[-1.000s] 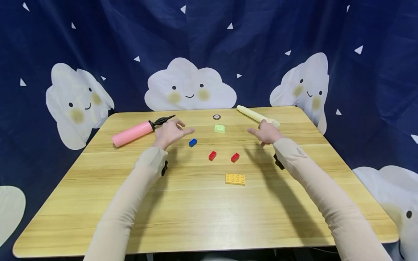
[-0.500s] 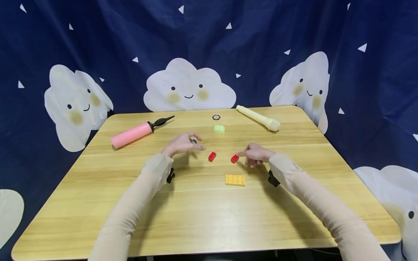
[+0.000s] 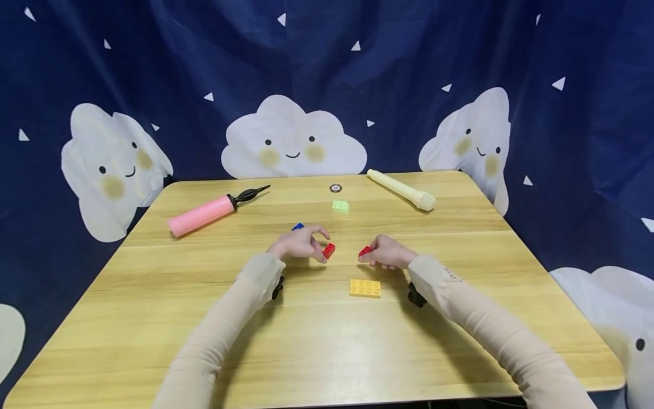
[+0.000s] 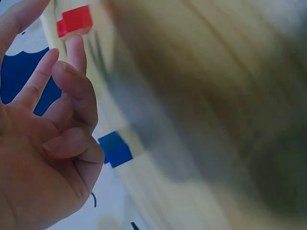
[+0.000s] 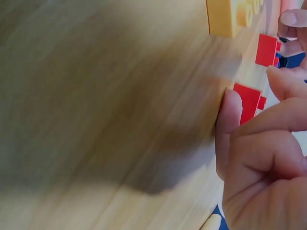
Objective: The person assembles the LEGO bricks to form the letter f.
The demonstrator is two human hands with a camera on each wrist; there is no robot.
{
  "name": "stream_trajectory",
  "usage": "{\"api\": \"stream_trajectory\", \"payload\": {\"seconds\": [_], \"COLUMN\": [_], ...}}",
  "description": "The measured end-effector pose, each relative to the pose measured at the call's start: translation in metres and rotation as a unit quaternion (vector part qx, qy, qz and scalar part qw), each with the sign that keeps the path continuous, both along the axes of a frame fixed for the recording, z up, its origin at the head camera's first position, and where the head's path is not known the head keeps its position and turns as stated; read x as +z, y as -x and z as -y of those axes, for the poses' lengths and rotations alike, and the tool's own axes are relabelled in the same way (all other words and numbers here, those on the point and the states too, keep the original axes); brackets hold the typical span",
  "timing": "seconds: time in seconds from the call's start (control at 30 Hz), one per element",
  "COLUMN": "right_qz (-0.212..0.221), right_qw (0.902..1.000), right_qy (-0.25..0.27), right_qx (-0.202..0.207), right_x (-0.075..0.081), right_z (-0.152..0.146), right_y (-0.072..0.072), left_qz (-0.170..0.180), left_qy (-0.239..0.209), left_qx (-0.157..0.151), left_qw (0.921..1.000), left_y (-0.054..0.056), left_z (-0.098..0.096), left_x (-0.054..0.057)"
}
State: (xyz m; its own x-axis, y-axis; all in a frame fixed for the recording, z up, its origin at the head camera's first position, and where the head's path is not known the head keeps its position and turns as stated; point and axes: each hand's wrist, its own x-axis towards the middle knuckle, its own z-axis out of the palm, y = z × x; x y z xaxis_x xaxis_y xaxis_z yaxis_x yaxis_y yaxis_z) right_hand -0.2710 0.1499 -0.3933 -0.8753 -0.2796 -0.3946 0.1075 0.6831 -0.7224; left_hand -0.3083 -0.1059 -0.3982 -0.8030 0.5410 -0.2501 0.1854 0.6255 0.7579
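In the head view, two small red toy bricks lie near the middle of the wooden table (image 3: 286,352). My left hand (image 3: 300,244) is around the left red brick (image 3: 329,250), thumb beside it and index finger arched above. A gap shows between that index finger and the brick. My right hand (image 3: 389,253) holds the right red brick (image 3: 364,250) between thumb and index finger, the thumb covering part of it. In the right wrist view, the right thumb (image 5: 229,115) lies along this brick's side. A blue brick (image 3: 298,226) sits just behind my left hand, partly hidden.
A yellow brick (image 3: 365,288) lies nearer the front edge. Farther back are a light green brick (image 3: 340,207), a small round disc (image 3: 335,188), a pale yellow toy microphone (image 3: 401,189) and a pink hand pump (image 3: 201,216). A dark blue cloud-print curtain (image 3: 398,74) hangs behind.
Both hands have come in from the back of the table toward the middle. The left has passed the blue brick to the left red one; the right has taken hold of the other red brick.
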Motion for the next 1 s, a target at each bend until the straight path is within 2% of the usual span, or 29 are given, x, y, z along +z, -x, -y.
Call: {"api": "stream_trajectory", "payload": {"seconds": [0.2, 0.5, 0.7, 1.0], "right_qz": [-0.004, -0.006, -0.008, -0.014], "right_qw": [0.9999, 0.9997, 0.9991, 0.9972], "right_qy": [0.002, 0.001, -0.002, 0.026], "right_qx": [-0.014, -0.022, -0.041, -0.069], "right_x": [-0.002, -0.005, -0.009, -0.015], "right_z": [0.004, 0.004, 0.005, 0.005], "right_y": [-0.001, 0.0, -0.001, -0.001], "left_qz": [-0.017, -0.035, -0.057, -0.086], "left_qy": [0.032, 0.058, 0.062, 0.071], "left_qx": [0.017, 0.024, 0.034, 0.054], "left_qw": [0.9992, 0.9974, 0.9959, 0.9922], "left_y": [0.002, 0.004, 0.004, 0.005], "left_z": [-0.002, -0.004, -0.006, -0.01], "left_x": [-0.007, -0.01, -0.012, -0.017]}}
